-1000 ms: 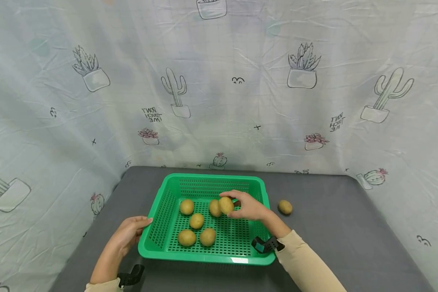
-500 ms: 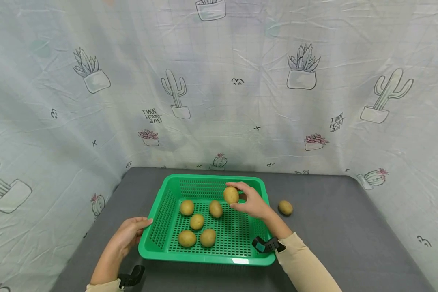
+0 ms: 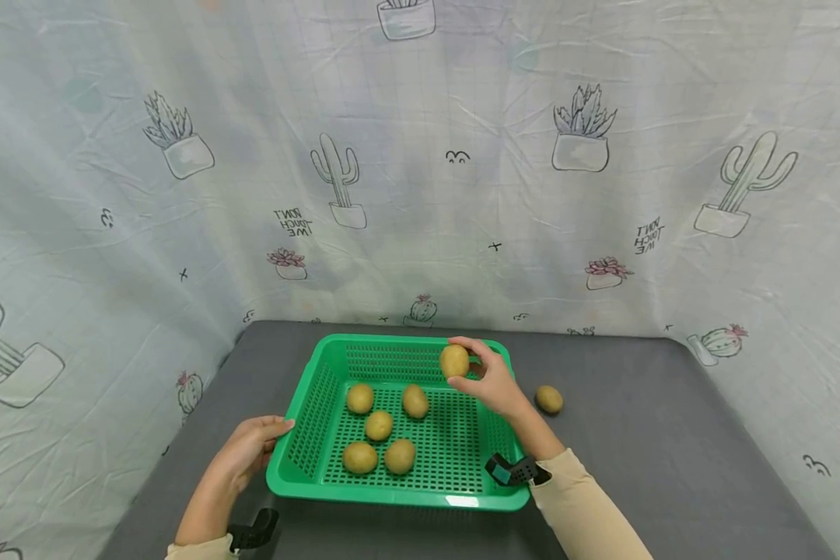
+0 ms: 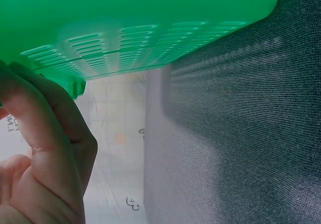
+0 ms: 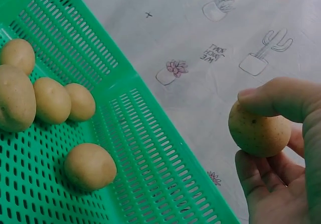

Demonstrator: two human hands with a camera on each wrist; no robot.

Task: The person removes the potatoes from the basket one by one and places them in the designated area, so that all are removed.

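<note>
Potato gripped by the right hand near the far rim of the basket.
Left hand pinches the left rim; five potatoes lie well apart from the right wall.

Hands well apart; both curled

Reversed "DON'T TOUCH ME" lettering, twice, on the plant-print curtain

Beige sleeves, black wrist straps, small teal panel on the right one
</note>
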